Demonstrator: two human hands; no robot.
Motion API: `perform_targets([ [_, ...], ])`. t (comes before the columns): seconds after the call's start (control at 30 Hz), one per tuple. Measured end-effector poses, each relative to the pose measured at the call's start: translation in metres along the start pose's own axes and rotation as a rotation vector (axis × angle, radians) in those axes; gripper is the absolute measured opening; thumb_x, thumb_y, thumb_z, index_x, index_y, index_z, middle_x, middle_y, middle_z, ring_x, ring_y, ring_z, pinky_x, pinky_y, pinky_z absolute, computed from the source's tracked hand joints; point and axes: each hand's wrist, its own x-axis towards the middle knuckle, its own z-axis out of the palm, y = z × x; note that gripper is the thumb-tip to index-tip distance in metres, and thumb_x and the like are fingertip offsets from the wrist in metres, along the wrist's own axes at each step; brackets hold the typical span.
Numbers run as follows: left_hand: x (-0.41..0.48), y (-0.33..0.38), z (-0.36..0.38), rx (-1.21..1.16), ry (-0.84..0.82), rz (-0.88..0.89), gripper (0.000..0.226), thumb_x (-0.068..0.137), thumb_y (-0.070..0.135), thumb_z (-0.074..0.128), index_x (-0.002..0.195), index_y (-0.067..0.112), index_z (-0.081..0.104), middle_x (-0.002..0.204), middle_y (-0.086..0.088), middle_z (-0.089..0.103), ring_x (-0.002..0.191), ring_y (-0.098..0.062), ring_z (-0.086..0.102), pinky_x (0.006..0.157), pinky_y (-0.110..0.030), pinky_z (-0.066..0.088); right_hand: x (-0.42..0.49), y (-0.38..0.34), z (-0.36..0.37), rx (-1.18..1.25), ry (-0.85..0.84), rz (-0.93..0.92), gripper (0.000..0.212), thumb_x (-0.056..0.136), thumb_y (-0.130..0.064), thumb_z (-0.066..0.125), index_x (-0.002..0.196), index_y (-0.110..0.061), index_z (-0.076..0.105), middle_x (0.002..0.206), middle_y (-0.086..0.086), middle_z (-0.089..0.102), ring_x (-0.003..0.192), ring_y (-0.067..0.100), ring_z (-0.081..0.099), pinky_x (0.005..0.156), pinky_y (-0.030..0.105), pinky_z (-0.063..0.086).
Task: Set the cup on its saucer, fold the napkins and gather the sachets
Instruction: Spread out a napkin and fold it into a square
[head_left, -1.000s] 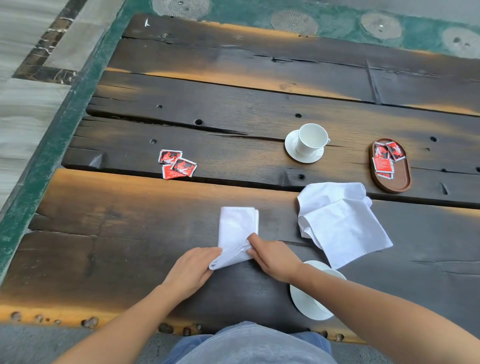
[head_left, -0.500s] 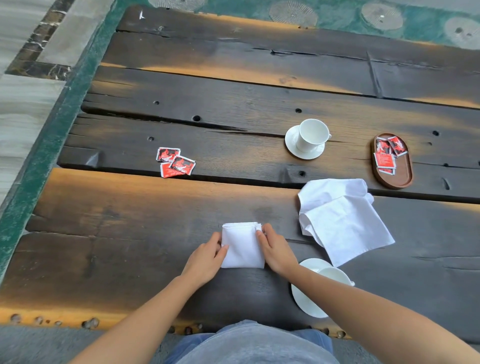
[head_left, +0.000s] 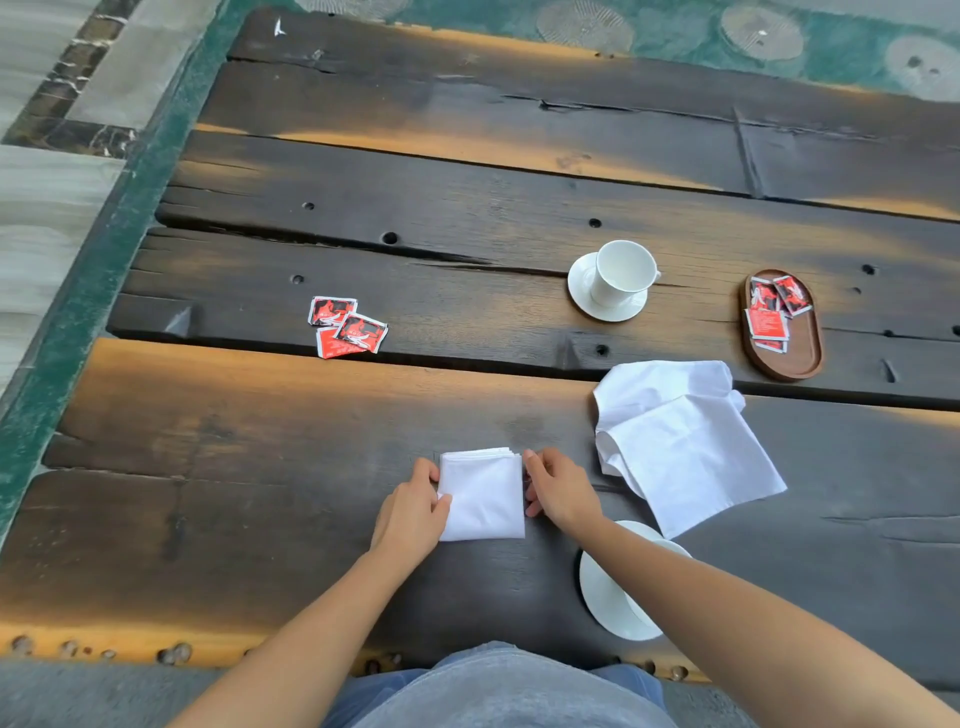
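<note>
A white napkin (head_left: 483, 493) lies folded into a small square on the dark wooden table (head_left: 260, 493). My left hand (head_left: 413, 512) pinches its left edge and my right hand (head_left: 558, 491) touches its right edge. A second white napkin (head_left: 685, 441) lies loose and unfolded to the right. A white cup (head_left: 621, 273) stands on its saucer (head_left: 579, 283) farther back. Three red sachets (head_left: 348, 330) lie scattered at the left. More red sachets (head_left: 769, 312) sit in an oval wooden tray (head_left: 800, 358). Another saucer (head_left: 602, 597) with a cup lies partly hidden under my right forearm.
The table's near edge (head_left: 130, 644) runs just in front of my lap. A gap between planks (head_left: 467, 358) crosses the table behind the folded napkin. Green flooring and grey tiles (head_left: 47, 208) lie past the left edge.
The long napkin strip was folded over into a small square. My hands moved from its near end to its left and right edges and now hold it flat.
</note>
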Motion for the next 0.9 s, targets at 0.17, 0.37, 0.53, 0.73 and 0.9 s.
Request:
perform_targets([
  [0.17, -0.005, 0.001, 0.005, -0.137, 0.03, -0.101, 0.03, 0.085, 0.022, 0.058, 0.113, 0.02, 0.048, 0.075, 0.006, 0.051, 0.077, -0.015, 0.055, 0.057, -0.027, 0.037, -0.019, 0.006, 0.008, 0.107, -0.055, -0.007, 0.032, 0.087, -0.038, 0.061, 0.11, -0.016, 0.053, 0.08, -0.004, 0.06, 0.078, 0.016, 0.06, 0.082, 0.038, 0.05],
  [0.37, -0.006, 0.012, 0.008, -0.374, 0.026, -0.285, 0.017, 0.088, 0.022, 0.06, 0.094, 0.007, 0.061, 0.092, -0.01, 0.051, 0.081, -0.028, 0.054, 0.081, -0.037, 0.047, -0.029, -0.006, 0.014, 0.292, -0.115, 0.111, 0.035, 0.09, -0.017, 0.058, 0.12, -0.004, 0.047, 0.079, -0.001, 0.051, 0.088, 0.019, 0.054, 0.091, 0.043, 0.05],
  [0.53, -0.018, 0.023, 0.001, -0.729, -0.017, -0.345, 0.015, 0.094, 0.021, 0.053, 0.097, 0.006, 0.055, 0.103, -0.013, 0.057, 0.087, -0.025, 0.055, 0.072, -0.033, 0.042, -0.039, -0.014, 0.009, 0.459, -0.266, 0.161, 0.015, 0.095, -0.015, 0.05, 0.104, -0.006, 0.057, 0.092, 0.007, 0.058, 0.084, 0.018, 0.058, 0.074, 0.031, 0.055],
  [0.73, -0.025, 0.063, -0.006, -0.971, 0.001, -0.308, 0.015, 0.094, 0.021, 0.054, 0.104, 0.009, 0.054, 0.1, -0.009, 0.062, 0.08, -0.019, 0.059, 0.062, -0.029, 0.045, -0.04, -0.007, -0.015, 0.623, -0.277, 0.176, 0.034, 0.094, -0.026, 0.056, 0.121, -0.008, 0.048, 0.116, 0.007, 0.06, 0.099, 0.018, 0.061, 0.079, 0.03, 0.054],
  [0.9, -0.015, 0.125, -0.004, -1.02, 0.009, -0.209, 0.031, 0.094, 0.016, 0.055, 0.121, 0.004, 0.053, 0.11, -0.013, 0.062, 0.092, -0.024, 0.059, 0.068, -0.029, 0.048, -0.038, 0.002, -0.07, 0.734, -0.265, 0.119, 0.027, 0.094, -0.028, 0.056, 0.117, -0.013, 0.059, 0.104, 0.001, 0.07, 0.087, 0.013, 0.067, 0.061, 0.021, 0.055],
])
